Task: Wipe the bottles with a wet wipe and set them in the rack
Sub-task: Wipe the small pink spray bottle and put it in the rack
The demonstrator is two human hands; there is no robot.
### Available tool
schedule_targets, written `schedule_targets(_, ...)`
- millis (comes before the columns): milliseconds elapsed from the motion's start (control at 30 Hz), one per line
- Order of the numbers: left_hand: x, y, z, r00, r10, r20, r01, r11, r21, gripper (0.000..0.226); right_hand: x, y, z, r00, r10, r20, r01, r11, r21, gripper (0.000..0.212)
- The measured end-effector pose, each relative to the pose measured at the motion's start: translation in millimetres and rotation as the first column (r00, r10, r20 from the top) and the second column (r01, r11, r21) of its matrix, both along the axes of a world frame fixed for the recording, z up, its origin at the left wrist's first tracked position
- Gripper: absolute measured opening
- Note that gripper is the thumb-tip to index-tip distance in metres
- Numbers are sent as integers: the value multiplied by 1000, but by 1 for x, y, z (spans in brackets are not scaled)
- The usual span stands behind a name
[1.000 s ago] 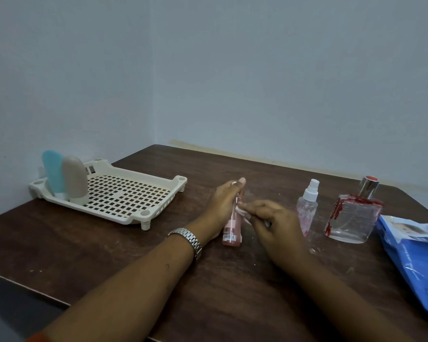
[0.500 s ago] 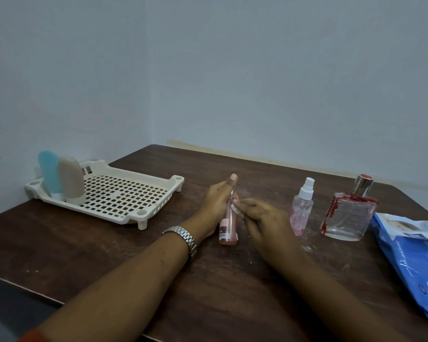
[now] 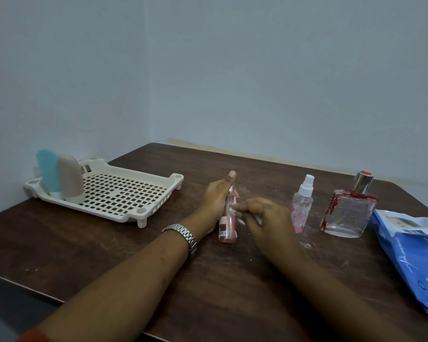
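My left hand [image 3: 216, 202] grips a slim pink bottle [image 3: 228, 225] standing upright on the brown table [image 3: 109, 250]. My right hand [image 3: 265, 218] pinches a white wet wipe [image 3: 234, 213] against the bottle's side; most of the wipe is hidden under the fingers. A cream slotted rack [image 3: 124, 193] sits at the left, holding a blue bottle [image 3: 47, 171] and a grey bottle [image 3: 71, 177] at its far left end. A small clear spray bottle [image 3: 302, 206] and a square glass perfume bottle [image 3: 347, 213] with red stains stand to the right.
A blue wet-wipe pack [image 3: 415, 262] lies at the right table edge. Pale walls meet in a corner behind the table. The table's near edge runs along the lower left.
My right hand with the wipe has shifted slightly down along the pink bottle. My left hand keeps its hold. The view has drifted a little.
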State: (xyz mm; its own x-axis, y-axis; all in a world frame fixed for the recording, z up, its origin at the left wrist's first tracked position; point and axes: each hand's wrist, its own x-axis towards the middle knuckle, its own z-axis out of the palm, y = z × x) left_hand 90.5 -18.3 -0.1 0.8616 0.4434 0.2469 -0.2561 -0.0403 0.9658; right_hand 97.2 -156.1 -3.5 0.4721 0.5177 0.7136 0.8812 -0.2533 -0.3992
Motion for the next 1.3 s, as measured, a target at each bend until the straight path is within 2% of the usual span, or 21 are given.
schedule_targets(200,0,0,1,998,64,-2,-64,997,37,52,-12,-16,-4,994,79,-80,-91,983,-158,22)
schedule_targets(333,-1,1,1,997,73,11,-73,997,20,51,-7,-9,1,978,12,-209,-28,997,-72,19)
schedule_targets(433,-1,2,0,996,87,18,-87,996,-3,51,-7,-4,2,985,3,-173,-12,999,-48,20)
schedule_targets(600,0,3,-1,994,105,9,-105,994,10,51,-14,-15,-3,989,91,-118,-109,982,-153,24)
schedule_targets(733,1,3,-1,997,79,20,-79,997,-19,49,-6,-6,4,983,37,-178,-46,998,-46,17)
schedule_targets(933,5,4,-7,995,79,68,-79,997,-11,42,-11,-9,-4,997,64,-47,-69,992,-109,27)
schedule_targets(1033,5,2,-5,996,65,68,-64,998,-18,39,-6,-6,-5,999,28,-16,-29,997,-75,28)
schedule_targets(1133,2,-1,-4,997,-32,68,36,998,-60,35,-1,-4,-4,1000,-22,2,22,1000,-17,28)
schedule_targets(1300,-1,-15,-7,987,-160,28,159,987,18,38,16,-9,8,988,-143,-62,150,980,132,24)
